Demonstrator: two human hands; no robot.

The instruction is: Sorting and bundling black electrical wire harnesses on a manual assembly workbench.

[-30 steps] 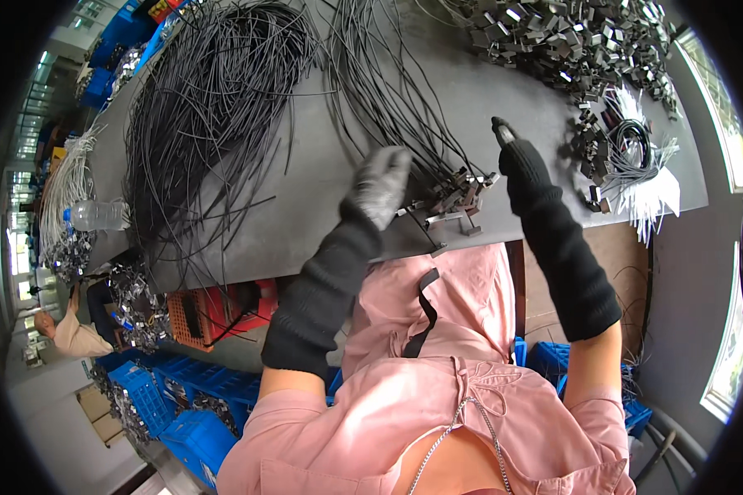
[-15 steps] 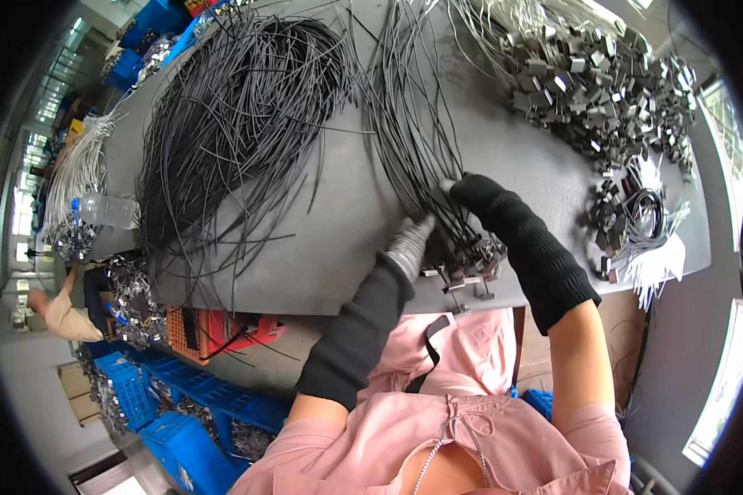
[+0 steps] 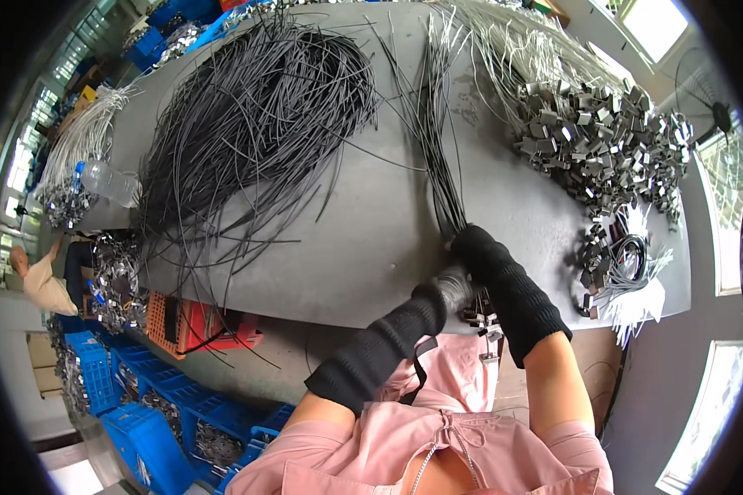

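Both gloved hands meet on a thin bundle of black cables at the near desk edge.

Head view: right hand [image 3: 476, 245] grips the cable bundle [image 3: 434, 132]; left hand [image 3: 452, 286] touches it, grip unclear; desk [image 3: 371, 239], metal clips [image 3: 603, 140] far right.

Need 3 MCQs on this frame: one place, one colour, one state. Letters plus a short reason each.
1. Where is the pile of metal clips?
A. far right of the table
B. near left corner
C. on the floor

2. What colour is the big wire tangle at the left?
A. white
B. black
C. red

3. What is the right hand doing?
A. resting flat, open
B. raised off the table
C. closed on the narrow cable bundle

Answers: 1 A, the clips are heaped by the table's right edge. 2 B, the strands are black. 3 C, the bundle runs into the gloved fist, with the left hand beside it.
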